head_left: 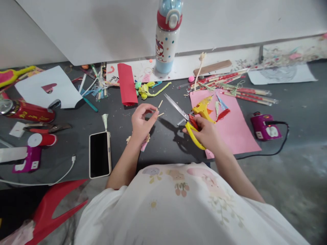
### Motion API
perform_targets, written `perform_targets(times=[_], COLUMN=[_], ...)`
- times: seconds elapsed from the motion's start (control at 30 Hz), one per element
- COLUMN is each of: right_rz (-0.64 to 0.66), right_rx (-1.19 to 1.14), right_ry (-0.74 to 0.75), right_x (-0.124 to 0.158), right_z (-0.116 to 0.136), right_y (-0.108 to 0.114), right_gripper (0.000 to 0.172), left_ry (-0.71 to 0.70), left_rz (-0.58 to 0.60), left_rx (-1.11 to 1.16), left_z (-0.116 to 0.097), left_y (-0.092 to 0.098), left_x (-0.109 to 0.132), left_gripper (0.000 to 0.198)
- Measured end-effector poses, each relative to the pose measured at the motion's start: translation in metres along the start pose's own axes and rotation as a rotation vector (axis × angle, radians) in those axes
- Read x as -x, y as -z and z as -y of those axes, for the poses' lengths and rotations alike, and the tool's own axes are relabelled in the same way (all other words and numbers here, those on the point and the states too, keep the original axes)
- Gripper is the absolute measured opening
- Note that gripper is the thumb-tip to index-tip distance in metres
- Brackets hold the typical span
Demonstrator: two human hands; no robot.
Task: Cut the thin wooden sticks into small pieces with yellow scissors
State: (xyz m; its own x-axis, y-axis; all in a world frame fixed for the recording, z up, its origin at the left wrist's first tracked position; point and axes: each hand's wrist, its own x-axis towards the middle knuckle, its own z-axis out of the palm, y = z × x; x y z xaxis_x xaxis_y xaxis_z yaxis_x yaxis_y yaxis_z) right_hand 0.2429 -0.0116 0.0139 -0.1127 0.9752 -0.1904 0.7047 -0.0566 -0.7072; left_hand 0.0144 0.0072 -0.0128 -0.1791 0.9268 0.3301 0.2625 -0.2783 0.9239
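Note:
My left hand (143,123) pinches short, thin wooden sticks (160,104) between thumb and fingers; their ends jut out to the right. In my right hand (208,133) is a pair of scissors (178,108) with yellow handles, its blades pointing up and left, a little apart from the sticks. Whether the blades are slightly parted is hard to tell. Partly hidden beneath my left wrist lies a small pink piece (144,145) with a beige, bumpy edge. Just beyond my right hand a yellow glue gun (203,106) rests on pink paper (237,132).
A phone (99,154) lies left of my left arm. Behind are a red paper strip (127,84), yellow clay (146,91) and a standing bottle (166,44). Wrapped sticks (250,96) and a purple power box (265,126) with a cable are right; a red can (30,111) and pliers (51,128) left.

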Motion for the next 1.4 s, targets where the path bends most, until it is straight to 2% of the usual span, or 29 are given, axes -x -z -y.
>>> perform_targets(times=[0.1, 0.23, 0.33, 0.43, 0.87, 1.17, 1.4], right_rz=[0.033, 0.154, 0.264, 0.335, 0.448, 0.428, 0.389], right_rx=[-0.254, -0.584, -0.804, -0.919, -1.083, -1.073, -1.023], right_ry=[-0.016, -0.075, -0.077, -0.091, -0.088, -0.104, -0.108], right_x=[-0.007, -0.017, -0.021, -0.024, -0.029, -0.029, -0.026], right_z=[0.005, 0.019, 0.032, 0.042, 0.044, 0.044, 0.049], right_y=[-0.013, -0.023, -0.025, -0.027, -0.033, -0.04, -0.045], right_gripper=[0.036, 0.038, 0.038, 0.04, 0.037, 0.041, 0.042], left_ry=[-0.059, -0.072, -0.083, -0.091, -0.115, -0.15, -0.046], left_rz=[0.076, 0.169, 0.199, 0.205, 0.182, 0.145, 0.131], left_rx=[-0.008, -0.023, -0.034, -0.05, -0.087, -0.027, 0.067], left_z=[-0.006, -0.013, -0.014, -0.014, -0.018, -0.014, -0.012], left_y=[-0.001, -0.002, -0.002, -0.003, -0.003, -0.006, -0.007], left_x=[0.002, 0.006, 0.008, 0.01, 0.01, 0.009, 0.01], left_gripper=[0.012, 0.013, 0.013, 0.012, 0.011, 0.007, 0.008])
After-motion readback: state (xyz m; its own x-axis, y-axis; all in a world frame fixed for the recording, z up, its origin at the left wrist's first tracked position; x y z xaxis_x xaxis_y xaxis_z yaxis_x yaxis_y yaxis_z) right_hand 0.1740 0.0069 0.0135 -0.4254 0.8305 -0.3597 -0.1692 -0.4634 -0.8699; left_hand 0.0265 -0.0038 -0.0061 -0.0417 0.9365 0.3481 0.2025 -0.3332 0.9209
